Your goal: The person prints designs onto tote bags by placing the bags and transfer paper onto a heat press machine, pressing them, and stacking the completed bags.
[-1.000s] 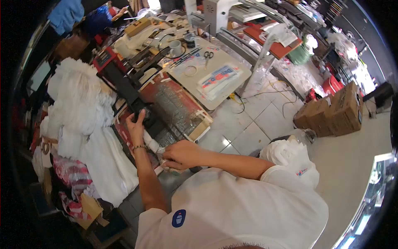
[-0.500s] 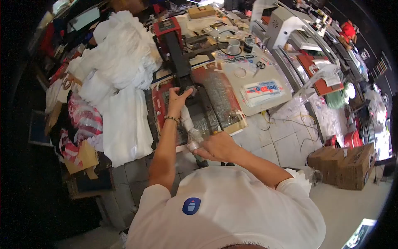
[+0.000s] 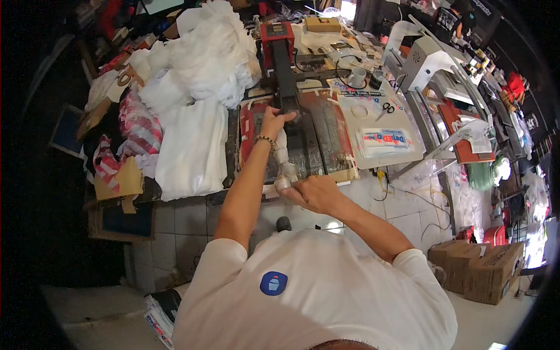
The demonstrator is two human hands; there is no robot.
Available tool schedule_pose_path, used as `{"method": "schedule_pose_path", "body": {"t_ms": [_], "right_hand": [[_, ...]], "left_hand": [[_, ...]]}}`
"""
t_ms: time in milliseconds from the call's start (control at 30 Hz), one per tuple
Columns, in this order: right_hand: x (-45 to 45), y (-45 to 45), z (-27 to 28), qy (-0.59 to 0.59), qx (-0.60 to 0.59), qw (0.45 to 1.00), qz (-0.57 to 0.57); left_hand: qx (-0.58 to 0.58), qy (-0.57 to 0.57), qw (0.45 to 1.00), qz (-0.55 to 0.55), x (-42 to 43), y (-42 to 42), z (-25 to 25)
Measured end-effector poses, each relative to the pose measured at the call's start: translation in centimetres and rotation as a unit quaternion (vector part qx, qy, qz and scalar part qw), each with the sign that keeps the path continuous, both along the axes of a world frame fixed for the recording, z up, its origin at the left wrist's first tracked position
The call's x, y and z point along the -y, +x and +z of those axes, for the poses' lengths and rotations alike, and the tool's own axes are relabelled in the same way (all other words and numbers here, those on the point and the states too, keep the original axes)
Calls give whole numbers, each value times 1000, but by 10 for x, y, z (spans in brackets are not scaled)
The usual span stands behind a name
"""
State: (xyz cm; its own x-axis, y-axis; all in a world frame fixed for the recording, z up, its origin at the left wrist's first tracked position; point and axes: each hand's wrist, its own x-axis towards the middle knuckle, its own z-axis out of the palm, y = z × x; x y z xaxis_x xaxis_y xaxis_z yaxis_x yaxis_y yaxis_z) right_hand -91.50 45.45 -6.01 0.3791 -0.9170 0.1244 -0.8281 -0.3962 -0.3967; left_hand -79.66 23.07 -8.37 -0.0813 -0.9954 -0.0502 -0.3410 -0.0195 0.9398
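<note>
Single head-worn camera, facing forward and steeply down. Wide-angle field: wearer's shirt [image 3: 315, 286] nearest, close below the lens; white cloth [image 3: 192, 146] at left and pale board [image 3: 409, 121] at right, farther off.

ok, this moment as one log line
left hand: at black arm | right hand: on near end of wrapped rod | scissors: on pale board

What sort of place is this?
Probably a workshop, perhaps for printing or packing: there's a heaped pile of thin white sheet material, a long black metal machine arm with a red end, and brown cardboard boxes.
</note>
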Motion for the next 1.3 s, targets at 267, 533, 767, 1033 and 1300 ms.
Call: {"method": "schedule_pose_path", "body": {"t_ms": [267, 533, 767, 1033, 1300], "right_hand": [[-6, -4, 15, 28, -30, 999, 27], [-7, -6, 5, -18, -29, 999, 37], [-7, -5, 0, -44, -17, 998, 38], [-8, -3, -7, -73, -23, 997, 12], [0, -3, 5, -2, -47, 999, 27]], "left_hand": [[0, 57, 998, -10, 16, -2, -9], [-59, 83, 994, -28, 6, 1, -8], [-65, 50, 996, -28, 13, 4, -22], [-54, 65, 996, -25, 14, 2, -24], [-34, 20, 999, 14, 19, -2, -23]]}}
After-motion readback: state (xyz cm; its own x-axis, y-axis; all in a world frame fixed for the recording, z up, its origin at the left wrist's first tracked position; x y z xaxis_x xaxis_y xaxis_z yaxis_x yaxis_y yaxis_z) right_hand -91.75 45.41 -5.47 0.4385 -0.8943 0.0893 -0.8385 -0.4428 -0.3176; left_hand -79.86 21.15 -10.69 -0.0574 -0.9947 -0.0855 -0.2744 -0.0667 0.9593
